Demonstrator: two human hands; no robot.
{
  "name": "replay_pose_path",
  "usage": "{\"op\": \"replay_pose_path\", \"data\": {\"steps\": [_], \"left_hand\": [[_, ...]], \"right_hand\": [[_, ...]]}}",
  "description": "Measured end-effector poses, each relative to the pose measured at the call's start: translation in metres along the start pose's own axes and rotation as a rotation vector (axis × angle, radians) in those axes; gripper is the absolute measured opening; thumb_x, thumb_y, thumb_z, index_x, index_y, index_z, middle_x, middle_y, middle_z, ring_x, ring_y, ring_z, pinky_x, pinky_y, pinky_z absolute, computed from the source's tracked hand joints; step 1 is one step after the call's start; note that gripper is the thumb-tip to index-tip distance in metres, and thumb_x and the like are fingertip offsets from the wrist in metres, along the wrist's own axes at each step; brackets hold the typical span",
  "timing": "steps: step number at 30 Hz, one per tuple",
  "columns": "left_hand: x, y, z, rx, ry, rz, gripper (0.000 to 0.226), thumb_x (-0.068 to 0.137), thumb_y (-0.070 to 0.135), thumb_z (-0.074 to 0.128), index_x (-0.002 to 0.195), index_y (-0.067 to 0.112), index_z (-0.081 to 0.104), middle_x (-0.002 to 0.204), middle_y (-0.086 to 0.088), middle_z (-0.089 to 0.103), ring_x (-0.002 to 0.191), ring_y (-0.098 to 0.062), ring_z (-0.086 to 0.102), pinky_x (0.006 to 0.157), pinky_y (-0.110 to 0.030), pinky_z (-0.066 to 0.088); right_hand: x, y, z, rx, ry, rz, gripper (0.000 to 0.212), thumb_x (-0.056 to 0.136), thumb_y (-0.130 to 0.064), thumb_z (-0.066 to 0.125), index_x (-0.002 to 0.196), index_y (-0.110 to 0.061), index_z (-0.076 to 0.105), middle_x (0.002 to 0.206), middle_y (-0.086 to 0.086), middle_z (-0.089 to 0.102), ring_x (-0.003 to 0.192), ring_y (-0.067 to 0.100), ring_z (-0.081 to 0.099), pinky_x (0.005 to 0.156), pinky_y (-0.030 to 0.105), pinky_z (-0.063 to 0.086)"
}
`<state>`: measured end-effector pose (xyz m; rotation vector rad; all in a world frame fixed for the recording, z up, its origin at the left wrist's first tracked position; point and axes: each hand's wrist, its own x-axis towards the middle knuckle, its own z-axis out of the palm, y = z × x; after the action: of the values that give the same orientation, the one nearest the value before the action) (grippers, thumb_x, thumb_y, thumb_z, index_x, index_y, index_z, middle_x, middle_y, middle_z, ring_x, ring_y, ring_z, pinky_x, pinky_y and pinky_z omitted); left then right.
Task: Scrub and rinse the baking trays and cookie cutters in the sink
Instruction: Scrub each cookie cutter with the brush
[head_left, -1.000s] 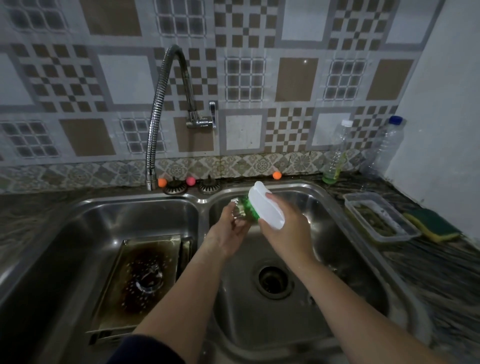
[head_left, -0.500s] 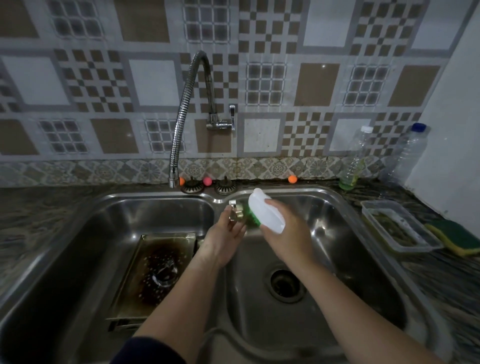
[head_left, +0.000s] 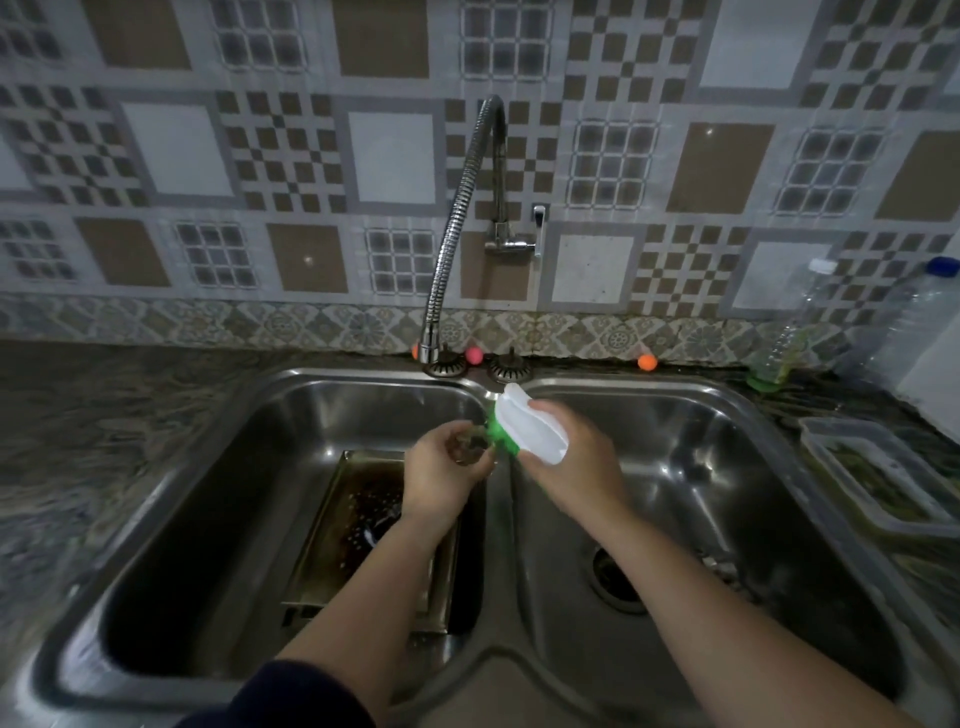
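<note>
My left hand (head_left: 441, 475) is closed around a small metal cookie cutter (head_left: 467, 447), held over the divider of the double sink (head_left: 498, 644). My right hand (head_left: 571, 462) grips a white scrub brush (head_left: 530, 428) whose green bristles press against the cutter. A dark, stained baking tray (head_left: 358, 525) lies flat in the left basin, partly hidden under my left forearm. Most of the cutter is hidden by my fingers.
A flexible chrome tap (head_left: 462, 228) arches over the left basin. The right basin shows its drain (head_left: 618, 577). Two plastic bottles (head_left: 795, 322) stand at the back right, with a clear container (head_left: 878, 475) on the counter. Small coloured balls (head_left: 647, 362) sit along the wall.
The view has swung left, so the sink and hands appear further right in frame. Both hands stay together with the brush against the cutter, now nearer the left basin.
</note>
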<state>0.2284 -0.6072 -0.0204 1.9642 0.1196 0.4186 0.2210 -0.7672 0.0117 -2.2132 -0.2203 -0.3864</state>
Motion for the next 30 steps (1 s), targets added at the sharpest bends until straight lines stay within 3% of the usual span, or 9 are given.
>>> {"op": "replay_pose_path", "data": {"steps": [2, 5, 7, 15, 22, 26, 30], "left_hand": [[0.003, -0.013, -0.011, 0.083, 0.027, 0.030, 0.042, 0.069, 0.019, 0.083, 0.108, 0.015, 0.069, 0.088, 0.008, 0.072, 0.076, 0.004, 0.064, 0.075, -0.006, 0.048], [0.005, -0.038, -0.029, 0.166, 0.001, 0.004, 0.061, 0.072, 0.021, 0.081, 0.128, 0.013, 0.059, 0.111, -0.001, 0.069, 0.098, -0.010, 0.065, 0.094, -0.027, 0.051], [0.003, -0.058, -0.042, 0.221, -0.032, -0.047, 0.062, 0.076, 0.021, 0.078, 0.133, 0.013, 0.054, 0.122, -0.005, 0.064, 0.108, -0.017, 0.061, 0.100, -0.035, 0.047], [-0.004, -0.117, -0.067, 0.341, -0.265, -0.237, 0.062, 0.085, 0.016, 0.068, 0.141, 0.019, 0.043, 0.141, -0.002, 0.046, 0.129, -0.019, 0.044, 0.111, -0.035, 0.034], [-0.001, -0.132, -0.063, 0.323, -0.341, -0.257, 0.062, 0.086, 0.009, 0.066, 0.141, 0.023, 0.042, 0.142, -0.001, 0.047, 0.130, -0.017, 0.043, 0.107, -0.029, 0.034], [0.002, -0.132, -0.061, 0.305, -0.354, -0.282, 0.064, 0.087, 0.006, 0.065, 0.144, 0.021, 0.039, 0.138, -0.001, 0.050, 0.116, -0.006, 0.045, 0.096, -0.020, 0.035], [0.007, -0.120, -0.058, 0.343, -0.334, -0.278, 0.067, 0.086, 0.013, 0.068, 0.145, 0.020, 0.037, 0.144, -0.002, 0.045, 0.131, -0.017, 0.043, 0.109, -0.032, 0.034]], "right_hand": [[0.002, 0.000, 0.006, 0.001, 0.023, 0.023, 0.057, 0.074, -0.016, 0.075, 0.127, -0.027, 0.058, 0.125, -0.001, 0.059, 0.114, 0.017, 0.054, 0.090, 0.021, 0.039], [-0.002, -0.006, 0.019, 0.003, -0.018, -0.039, 0.057, 0.074, -0.016, 0.076, 0.126, -0.029, 0.058, 0.124, 0.000, 0.059, 0.113, 0.017, 0.054, 0.087, 0.021, 0.039], [-0.007, -0.006, 0.030, 0.035, -0.038, -0.039, 0.057, 0.073, -0.016, 0.077, 0.125, -0.031, 0.058, 0.125, -0.002, 0.059, 0.112, 0.015, 0.054, 0.085, 0.020, 0.038], [-0.020, 0.005, 0.056, 0.083, -0.058, 0.048, 0.056, 0.075, -0.016, 0.078, 0.124, -0.031, 0.057, 0.124, -0.011, 0.056, 0.105, 0.004, 0.047, 0.077, 0.017, 0.035], [-0.022, 0.016, 0.061, 0.100, -0.037, 0.078, 0.057, 0.073, -0.016, 0.079, 0.123, -0.033, 0.057, 0.124, -0.013, 0.057, 0.109, 0.008, 0.051, 0.076, 0.018, 0.039], [-0.023, 0.020, 0.058, 0.098, -0.024, 0.086, 0.056, 0.073, -0.017, 0.079, 0.122, -0.033, 0.057, 0.123, -0.011, 0.059, 0.109, 0.011, 0.052, 0.080, 0.026, 0.043], [-0.025, 0.023, 0.048, 0.091, -0.019, 0.111, 0.057, 0.072, -0.018, 0.078, 0.122, -0.035, 0.057, 0.122, -0.009, 0.059, 0.108, 0.013, 0.053, 0.081, 0.029, 0.046]]}}
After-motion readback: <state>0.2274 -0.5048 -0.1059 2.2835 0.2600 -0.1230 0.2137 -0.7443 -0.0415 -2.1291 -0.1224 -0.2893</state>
